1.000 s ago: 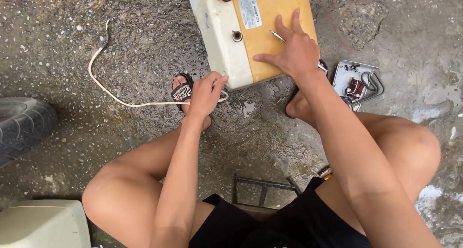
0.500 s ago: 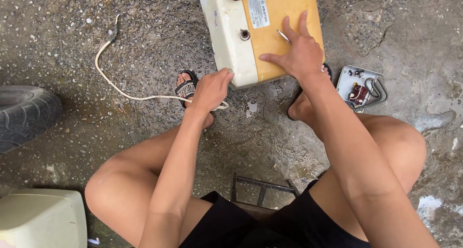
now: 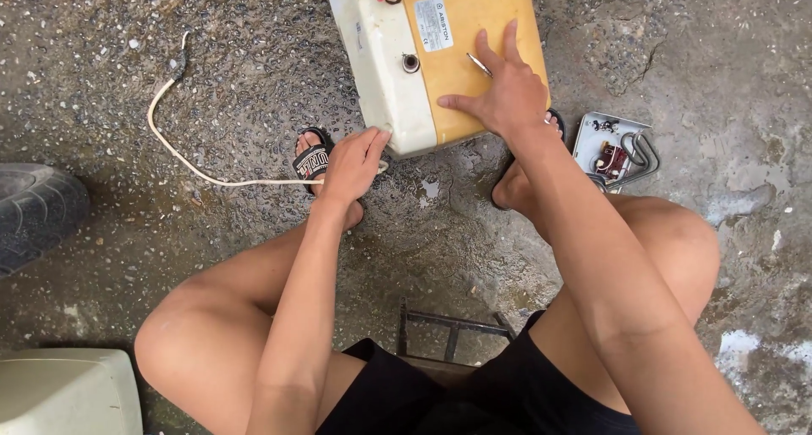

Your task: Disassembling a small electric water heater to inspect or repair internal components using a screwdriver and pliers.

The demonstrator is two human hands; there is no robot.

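Note:
A boxy water heater (image 3: 385, 71) with a cream side and a yellow face (image 3: 474, 21) lies on wet concrete. My right hand (image 3: 503, 97) presses flat on the yellow face with its fingers spread. The tip of a thin metal tool (image 3: 476, 63) sticks out between two of those fingers. My left hand (image 3: 353, 160) curls around the heater's near lower corner, where a white cord (image 3: 182, 160) leaves it. Both of my feet wear black sandals (image 3: 311, 160) just below the heater.
A grey metal plate with a heating coil and red parts (image 3: 616, 152) lies right of my right knee. A black tyre (image 3: 34, 211) sits at the left edge and a cream casing (image 3: 68, 393) at the bottom left. I sit on a dark metal-framed stool (image 3: 452, 329).
My right hand's fingers have slid a little further up the yellow face. The left hand has stayed at the heater's corner. The view has shifted slightly.

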